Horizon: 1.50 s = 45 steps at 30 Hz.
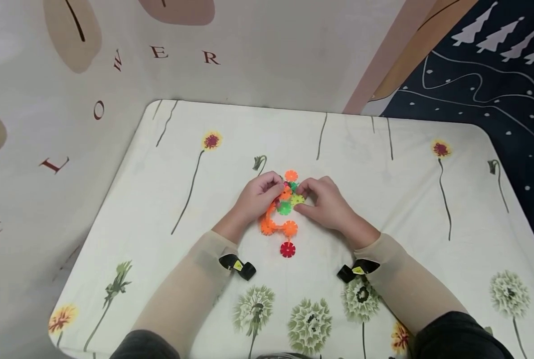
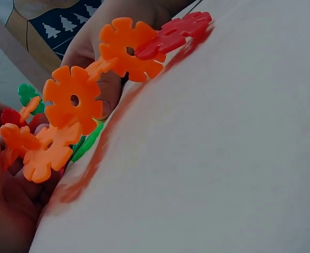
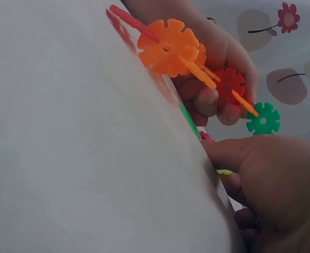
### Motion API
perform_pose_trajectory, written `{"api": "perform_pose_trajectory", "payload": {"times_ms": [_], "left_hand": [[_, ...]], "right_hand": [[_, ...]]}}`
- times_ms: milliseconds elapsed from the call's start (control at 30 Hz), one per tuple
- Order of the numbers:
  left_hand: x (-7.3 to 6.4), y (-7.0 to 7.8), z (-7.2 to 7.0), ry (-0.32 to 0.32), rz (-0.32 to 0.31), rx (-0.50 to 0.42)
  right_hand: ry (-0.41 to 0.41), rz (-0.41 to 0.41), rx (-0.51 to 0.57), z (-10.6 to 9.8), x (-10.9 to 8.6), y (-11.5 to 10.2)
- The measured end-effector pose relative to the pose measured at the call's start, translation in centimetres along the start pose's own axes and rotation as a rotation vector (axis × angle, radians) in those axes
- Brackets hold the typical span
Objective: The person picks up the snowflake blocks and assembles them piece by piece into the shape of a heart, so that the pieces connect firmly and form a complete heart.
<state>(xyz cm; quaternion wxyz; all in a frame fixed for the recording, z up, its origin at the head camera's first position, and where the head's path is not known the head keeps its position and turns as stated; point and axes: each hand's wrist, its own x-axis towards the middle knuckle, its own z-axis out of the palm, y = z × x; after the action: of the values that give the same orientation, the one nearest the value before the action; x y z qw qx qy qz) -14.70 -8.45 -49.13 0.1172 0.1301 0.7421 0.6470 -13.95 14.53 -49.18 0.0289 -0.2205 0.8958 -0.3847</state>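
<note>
Notched plastic snowflake discs are slotted together into a chain between both hands. My left hand [image 1: 255, 200] grips the upper part of this chain, near an orange disc [image 1: 286, 193]. Thumb and fingertips of my right hand [image 1: 330, 207] pinch a yellow disc [image 1: 298, 200] on the right side of the cluster. A bright green disc [image 1: 284, 208] sits just below, between the hands. From the left hand, orange discs [image 2: 60, 103] curve toward the person and end in a red disc [image 1: 287, 250]. A darker green disc [image 3: 257, 124] shows beyond the fingers in the right wrist view.
The white tablecloth [image 1: 361, 164] carries printed flowers and dandelions. Behind it stands a pale wall covering [image 1: 284, 65] with letters, and a dark blue one [image 1: 482, 94] with trees is on the right. Black camera straps [image 1: 237, 267] circle the wrists.
</note>
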Motion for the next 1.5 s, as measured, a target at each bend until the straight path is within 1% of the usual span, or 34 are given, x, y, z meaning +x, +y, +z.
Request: {"api": "perform_pose_trajectory", "payload": {"times_ms": [67, 133, 267, 400, 467, 533, 633, 767, 867, 1133, 1367, 1500], "left_hand": [[-0.01, -0.05, -0.01, 0.015, -0.001, 0.02], [-0.02, -0.09, -0.02, 0.031, 0.001, 0.045], [-0.02, -0.16, -0.02, 0.046, 0.018, 0.094], [-0.01, -0.21, -0.06, 0.036, 0.034, 0.121], [-0.01, -0.22, -0.09, 0.029, 0.037, 0.127], [0.0, -0.25, -0.13, 0.021, 0.038, 0.133], [0.03, -0.29, -0.16, 0.006, 0.032, 0.143], [0.03, -0.23, -0.19, -0.02, 0.026, 0.162], [0.02, -0.16, -0.19, -0.035, 0.031, 0.172], [0.12, -0.28, -0.15, -0.053, 0.057, 0.195], [0.13, -0.3, -0.19, -0.054, 0.043, 0.196], [0.08, -0.21, -0.2, -0.055, 0.045, 0.2]], "right_hand": [[0.031, 0.021, 0.028, 0.12, -0.11, 0.07], [0.073, 0.024, 0.055, 0.24, -0.18, 0.16], [0.197, 0.039, 0.183, 0.39, -0.26, 0.21], [0.329, 0.059, 0.341, 0.38, -0.12, 0.21], [0.382, 0.072, 0.396, 0.33, -0.03, 0.17], [0.421, 0.091, 0.443, 0.28, 0.01, 0.11], [0.46, 0.134, 0.499, 0.2, 0.0, -0.01], [0.473, 0.179, 0.538, 0.16, -0.04, 0.01], [0.47, 0.189, 0.542, 0.16, -0.03, 0.12], [0.464, 0.175, 0.595, 0.14, -0.01, -0.01], [0.42, 0.158, 0.647, 0.15, -0.02, -0.12], [0.406, 0.16, 0.652, 0.09, -0.02, -0.16]]}}
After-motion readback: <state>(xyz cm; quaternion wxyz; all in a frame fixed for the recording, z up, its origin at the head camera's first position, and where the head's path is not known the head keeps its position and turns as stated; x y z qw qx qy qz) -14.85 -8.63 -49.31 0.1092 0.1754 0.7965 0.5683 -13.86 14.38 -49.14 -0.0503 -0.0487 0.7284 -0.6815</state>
